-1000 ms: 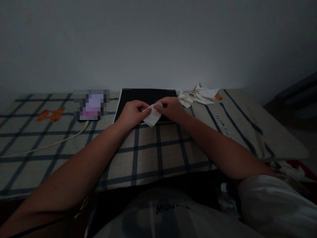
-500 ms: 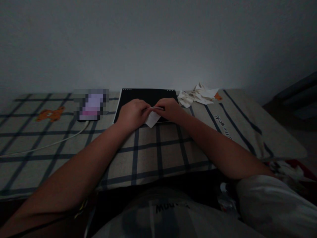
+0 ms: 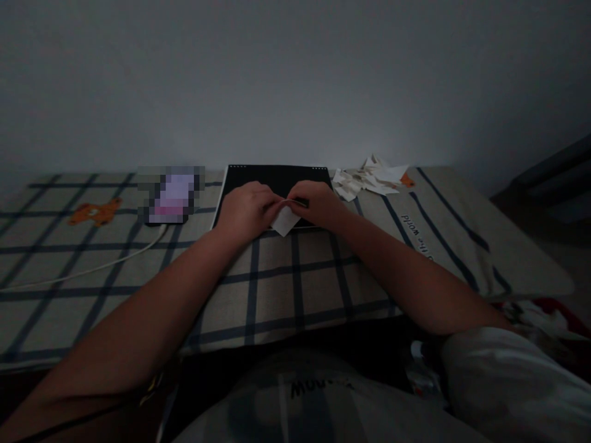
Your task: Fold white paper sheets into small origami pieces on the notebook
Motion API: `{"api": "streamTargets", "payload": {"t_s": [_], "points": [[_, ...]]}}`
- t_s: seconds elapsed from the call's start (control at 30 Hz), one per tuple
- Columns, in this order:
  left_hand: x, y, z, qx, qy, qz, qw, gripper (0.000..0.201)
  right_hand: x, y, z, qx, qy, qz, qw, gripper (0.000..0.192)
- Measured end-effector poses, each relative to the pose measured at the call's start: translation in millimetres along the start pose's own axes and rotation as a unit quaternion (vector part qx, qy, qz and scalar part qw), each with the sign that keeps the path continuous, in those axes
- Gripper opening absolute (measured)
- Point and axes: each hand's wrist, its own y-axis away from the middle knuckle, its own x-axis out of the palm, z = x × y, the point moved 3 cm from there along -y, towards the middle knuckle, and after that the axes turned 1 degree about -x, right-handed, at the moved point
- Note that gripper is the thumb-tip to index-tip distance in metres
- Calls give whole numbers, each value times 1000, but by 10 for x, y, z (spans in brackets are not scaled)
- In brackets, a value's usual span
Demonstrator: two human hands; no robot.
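A small white piece of paper [image 3: 285,222] is pinched between my two hands, one corner pointing down toward me. My left hand [image 3: 249,210] is closed on its left part, thumb and fingertips at the upper fold. From the other side my right hand [image 3: 318,204] grips it, fingertips nearly touching those of the left. Both hands are over the near part of a flat black pad [image 3: 274,176] with white edges and rows of small holes along its far side. My fingers hide part of the paper.
Right of the pad lies a heap of folded paper pieces [image 3: 367,178]. A phone [image 3: 170,198] with a white charging cable [image 3: 115,261] lies on the left. The checked tablecloth [image 3: 277,289] covers the table against the wall. A clear bottle [image 3: 422,369] stands below the table's edge.
My fingertips have drawn closer together over the paper, and its upper edge shows less now. The hands have otherwise hardly moved.
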Motion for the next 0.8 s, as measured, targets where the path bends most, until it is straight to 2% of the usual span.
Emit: {"api": "streamTargets", "payload": {"t_s": [0.27, 0.57, 0.8], "points": [[-46, -3, 39, -33, -8, -3, 999, 28, 4, 0, -49, 12, -4, -15, 1000, 15], [-43, 1, -25, -1, 4, -4, 1000, 33, 14, 2, 49, 22, -17, -41, 999, 12], [-58, 1, -34, 10, -16, -14, 1000, 30, 49, -9, -2, 35, -28, -56, 997, 9]]}}
